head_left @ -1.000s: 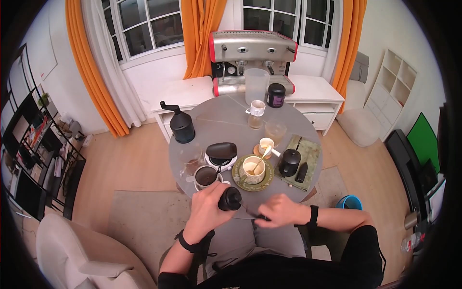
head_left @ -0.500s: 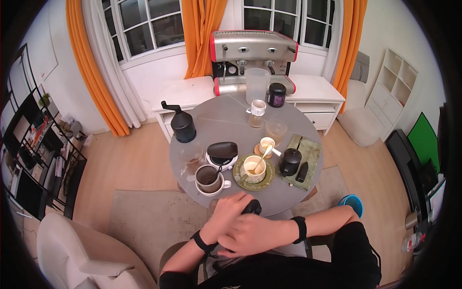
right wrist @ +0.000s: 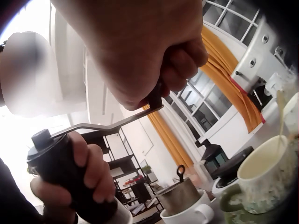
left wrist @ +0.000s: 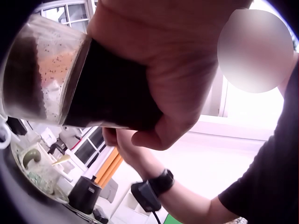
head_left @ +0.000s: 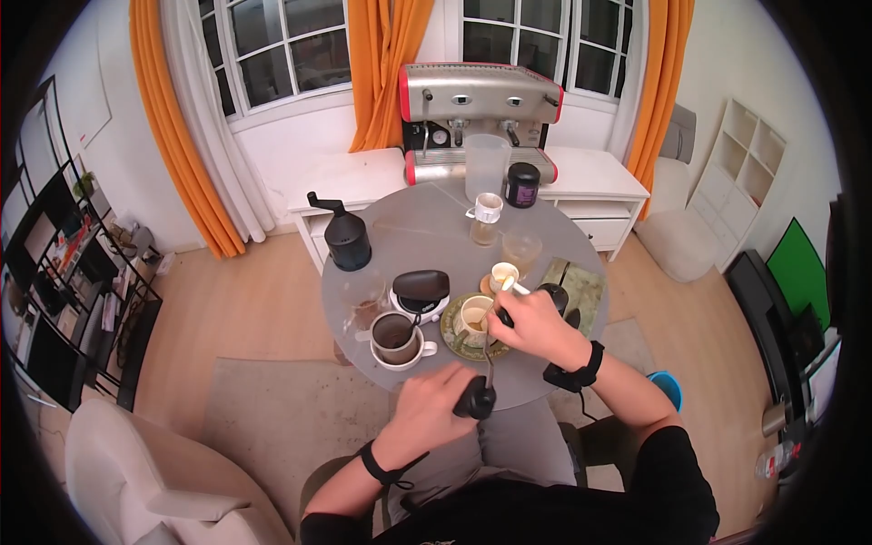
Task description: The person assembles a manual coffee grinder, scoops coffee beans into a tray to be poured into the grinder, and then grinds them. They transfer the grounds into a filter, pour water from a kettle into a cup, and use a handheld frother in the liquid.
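Observation:
My left hand (head_left: 425, 409) grips a black hand coffee grinder (head_left: 474, 400) at the table's front edge, its fingers wrapped round the body. In the left wrist view the grinder's clear jar (left wrist: 51, 70) is specked with dark grounds. My right hand (head_left: 542, 325) holds the knob at the end of the grinder's metal crank arm (right wrist: 107, 126), and overlaps the green saucer (head_left: 452, 343) in the head view. On that saucer stands a patterned cup (right wrist: 264, 175) with a spoon in it. Left of it, a metal strainer cup (head_left: 394, 332) sits in a white mug (head_left: 400, 361).
Behind the mug is a small white scale (head_left: 434, 314) with a dark lid-like piece (head_left: 421, 285) on it. A bigger black crank grinder (head_left: 347, 243) stands at back left. On the right, a black pot (left wrist: 84, 195) stands on a green mat (head_left: 581, 272); a blue bucket (head_left: 670, 389) is on the floor.
My right hand has swung the crank round, from the table's front edge, in close to my body across my left hand, then out forward and right. The grinder has shifted right.

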A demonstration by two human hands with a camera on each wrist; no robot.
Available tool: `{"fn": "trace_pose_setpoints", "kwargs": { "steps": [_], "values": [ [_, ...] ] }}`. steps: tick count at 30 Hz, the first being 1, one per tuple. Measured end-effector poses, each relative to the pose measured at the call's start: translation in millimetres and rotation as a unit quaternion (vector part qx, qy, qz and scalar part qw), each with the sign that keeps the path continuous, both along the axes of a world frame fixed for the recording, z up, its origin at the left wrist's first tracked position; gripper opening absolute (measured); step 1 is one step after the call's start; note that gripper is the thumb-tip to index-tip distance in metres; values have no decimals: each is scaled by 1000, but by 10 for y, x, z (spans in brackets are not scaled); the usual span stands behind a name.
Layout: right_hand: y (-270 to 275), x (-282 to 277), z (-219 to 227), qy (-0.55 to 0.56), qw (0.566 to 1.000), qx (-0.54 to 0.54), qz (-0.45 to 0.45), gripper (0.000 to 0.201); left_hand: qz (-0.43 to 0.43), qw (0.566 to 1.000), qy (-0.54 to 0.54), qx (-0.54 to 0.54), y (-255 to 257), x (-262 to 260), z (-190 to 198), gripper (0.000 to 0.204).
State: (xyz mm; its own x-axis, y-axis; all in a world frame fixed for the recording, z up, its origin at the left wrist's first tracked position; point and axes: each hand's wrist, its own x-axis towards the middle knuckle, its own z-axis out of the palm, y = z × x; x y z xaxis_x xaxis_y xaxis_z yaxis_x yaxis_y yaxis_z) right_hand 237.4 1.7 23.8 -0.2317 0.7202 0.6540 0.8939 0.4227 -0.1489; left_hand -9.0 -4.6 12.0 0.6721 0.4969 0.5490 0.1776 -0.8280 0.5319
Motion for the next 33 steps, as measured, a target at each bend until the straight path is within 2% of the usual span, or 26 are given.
{"fn": "trace_pose_setpoints", "kwargs": {
  "steps": [1, 3, 5, 7, 9, 10, 12, 16, 19, 21, 23, 24, 25, 27, 28, 30, 32, 33],
  "values": [
    [-43, 72, -128, -1, 1000, 1, 0, 28, 0, 1000, -1, 1, 46, -29, 36, 40],
    [-196, 125, -399, -23, 997, -67, 41, 28, 47, 997, -27, 58, 143, -91, 94, 40],
    [-421, 6, -571, -59, 993, -69, 72, 28, 74, 995, -23, 67, 182, -129, 105, 38],
    [-620, -163, -726, -46, 984, -87, 149, 28, 99, 993, -6, 66, 197, -148, 145, 38],
    [-790, -379, -674, -70, 971, -90, 209, 29, 98, 993, 6, 68, 232, -156, 114, 39],
    [-844, -477, -652, -70, 971, -91, 210, 29, 95, 993, 17, 70, 249, -149, 88, 40],
    [-912, -672, -572, -57, 953, -51, 294, 32, 94, 993, 28, 68, 261, -120, 54, 40],
    [-967, -1007, -241, -101, 942, 3, 321, 34, 65, 995, 51, 63, 231, -55, -34, 40],
    [-881, -1160, 17, -95, 940, 16, 326, 34, 46, 995, 65, 66, 201, -5, -126, 43],
    [-757, -1206, 184, -95, 941, 31, 323, 33, 30, 995, 70, 62, 219, 5, -198, 43],
    [-616, -1156, 342, -95, 942, 46, 320, 33, -22, 993, 111, 28, 229, 22, -268, 40],
    [-537, -1106, 426, -118, 951, 50, 282, 31, -73, 996, 51, -26, 295, 48, -536, 41],
    [-459, -1050, 512, -140, 958, 54, 243, 29, -72, 996, 50, -26, 222, 61, -535, 41],
    [-298, -883, 669, -142, 974, -16, 177, 27, -55, 996, -22, 65, 38, 98, -429, 45],
    [-200, -785, 702, -126, 981, -22, 148, 26, -58, 995, 69, 41, 30, 94, -335, 44],
    [-24, -558, 639, -112, 986, -27, 119, 26, -42, 997, 61, 31, 27, 96, -232, 41],
    [118, -287, 463, -120, 991, -51, 20, 26, -25, 998, 53, 22, 19, 84, -132, 38],
    [160, -167, 337, -121, 991, -50, 21, 26, -15, 999, 46, 14, 19, 55, -72, 37]
  ]
}}
